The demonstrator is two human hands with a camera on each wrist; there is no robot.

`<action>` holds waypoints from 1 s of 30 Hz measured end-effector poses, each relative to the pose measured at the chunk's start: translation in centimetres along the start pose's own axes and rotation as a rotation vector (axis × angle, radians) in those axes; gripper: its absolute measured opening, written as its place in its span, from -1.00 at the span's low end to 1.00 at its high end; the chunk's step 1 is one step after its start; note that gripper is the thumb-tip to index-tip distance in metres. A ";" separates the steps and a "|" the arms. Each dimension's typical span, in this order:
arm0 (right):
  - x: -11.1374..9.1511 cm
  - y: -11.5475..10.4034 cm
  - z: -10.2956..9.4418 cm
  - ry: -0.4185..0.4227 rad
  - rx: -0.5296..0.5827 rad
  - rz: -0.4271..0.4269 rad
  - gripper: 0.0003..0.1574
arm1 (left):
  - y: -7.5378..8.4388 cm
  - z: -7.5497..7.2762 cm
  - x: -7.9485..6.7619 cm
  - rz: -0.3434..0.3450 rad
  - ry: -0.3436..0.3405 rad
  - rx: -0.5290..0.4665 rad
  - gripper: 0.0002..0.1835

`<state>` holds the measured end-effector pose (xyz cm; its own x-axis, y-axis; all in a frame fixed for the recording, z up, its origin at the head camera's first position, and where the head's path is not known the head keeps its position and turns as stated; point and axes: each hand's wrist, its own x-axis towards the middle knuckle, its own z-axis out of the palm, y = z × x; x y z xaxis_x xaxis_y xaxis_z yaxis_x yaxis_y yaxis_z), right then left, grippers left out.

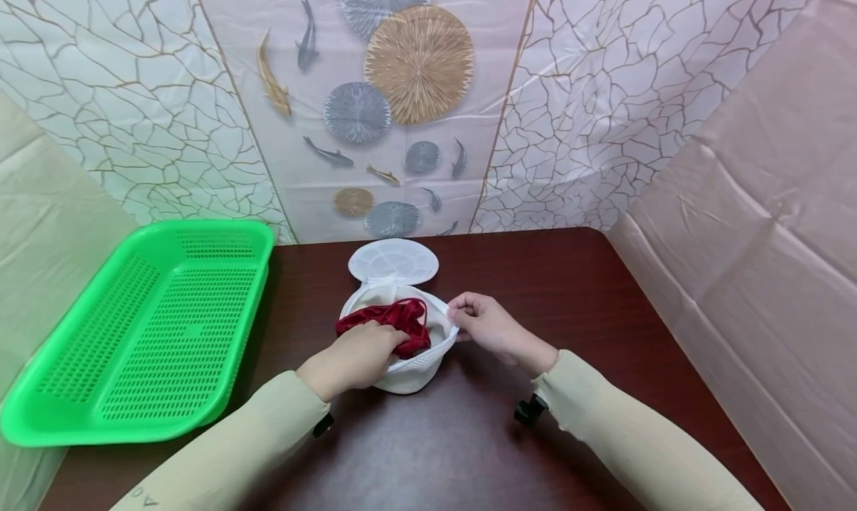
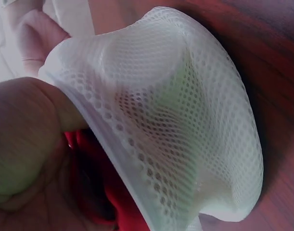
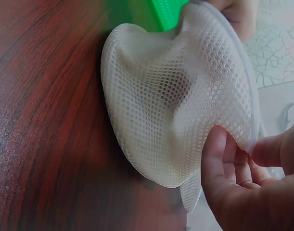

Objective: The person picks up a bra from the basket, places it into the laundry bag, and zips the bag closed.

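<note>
A white mesh laundry bag (image 1: 410,377) stands on the table with its round lid (image 1: 393,261) folded back behind the opening. Inside its mouth lies a red garment with thin straps (image 1: 402,316), partly covered by my left hand (image 1: 361,351). That hand grips the red cloth at the near left rim; its fingertips are hidden in the bag. In the left wrist view the thumb bends by the rim, with red fabric (image 2: 120,192) beside the palm. My right hand (image 1: 492,326) pinches the bag's right rim between thumb and fingers (image 3: 215,149).
A green plastic basket (image 1: 249,303) with slotted walls stands on the left of the dark red-brown table (image 1: 549,295). Patterned sheeting (image 1: 569,124) hangs behind the table, and plain pinkish sheeting (image 1: 756,236) hangs along the right side.
</note>
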<state>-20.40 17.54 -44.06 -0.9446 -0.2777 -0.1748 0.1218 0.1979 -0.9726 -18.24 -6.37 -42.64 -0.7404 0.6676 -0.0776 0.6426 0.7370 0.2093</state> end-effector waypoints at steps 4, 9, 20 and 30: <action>-0.2 -0.5 -0.1 0.006 0.004 -0.027 -0.81 | 0.3 0.1 0.2 -0.087 -0.032 0.069 -0.83; -0.5 -1.2 -0.1 0.008 0.017 -0.038 -0.82 | 0.5 0.1 0.2 -0.158 -0.048 0.156 -0.95; -0.5 -0.5 -0.5 0.025 0.028 -0.034 -0.81 | 0.7 -1.4 -0.2 -0.113 0.140 0.099 -0.62; -0.3 -0.2 -0.3 0.011 0.020 -0.041 -0.79 | -1.6 -4.3 -1.9 -0.116 0.264 -0.121 -0.33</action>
<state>-20.29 17.88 -43.73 -0.9522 -0.2752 -0.1329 0.0886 0.1677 -0.9818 -18.69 -9.21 -38.67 -0.8434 0.5174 0.1446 0.5341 0.7785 0.3297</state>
